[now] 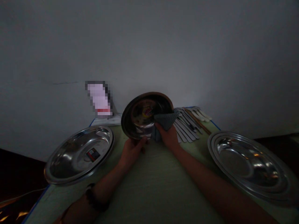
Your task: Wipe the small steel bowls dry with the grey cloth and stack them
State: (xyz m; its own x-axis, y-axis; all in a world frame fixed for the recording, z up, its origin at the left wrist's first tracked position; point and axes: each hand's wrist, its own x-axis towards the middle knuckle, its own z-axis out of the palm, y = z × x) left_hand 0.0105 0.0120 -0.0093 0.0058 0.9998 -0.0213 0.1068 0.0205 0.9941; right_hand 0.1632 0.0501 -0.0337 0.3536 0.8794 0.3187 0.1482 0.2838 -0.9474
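Note:
A round metal basin (pixel 142 112) is tilted up over the middle of the table, its inside facing me, with a small round label at its centre. My left hand (pixel 134 149) grips its near rim, thumb on the inside edge. In my right hand (pixel 168 136) is a grey cloth (pixel 167 120), pressed against the basin's right rim. The cloth hides part of that rim and some of my right fingertips.
Shiny metal basins stand on the table (pixel 149 193) at left (pixel 79 155) and right (pixel 249 168). Behind my right hand lie several metal utensils (pixel 187 130), wooden chopsticks (pixel 198 121) and white spoons (pixel 201 114). A blurred-out upright screen (pixel 99 98) stands by the wall.

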